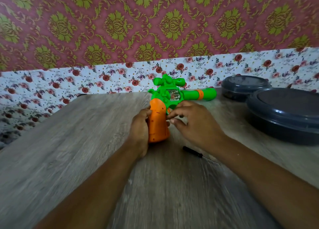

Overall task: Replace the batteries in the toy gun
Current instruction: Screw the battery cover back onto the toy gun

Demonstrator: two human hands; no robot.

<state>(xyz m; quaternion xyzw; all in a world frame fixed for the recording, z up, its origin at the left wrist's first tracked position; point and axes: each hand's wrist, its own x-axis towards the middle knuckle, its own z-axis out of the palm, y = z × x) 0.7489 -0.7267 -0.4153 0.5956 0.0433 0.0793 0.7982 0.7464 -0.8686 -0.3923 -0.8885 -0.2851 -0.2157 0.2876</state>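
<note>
The toy gun (172, 94) stands on the table with its green body and barrel pointing right and its orange grip (158, 123) downward. My left hand (139, 132) grips the orange grip from the left side. My right hand (193, 123) is just right of the grip, below the trigger, with thumb and fingertips drawn together at the grip's edge. Whether they pinch something small is too blurred to tell. A small black-handled screwdriver (198, 153) lies on the table under my right wrist.
Two dark grey round lidded containers stand at the right: a large one (284, 115) near the edge and a smaller one (245, 87) behind it. The wooden table (77, 133) meets a floral-papered wall (86, 80) behind the gun.
</note>
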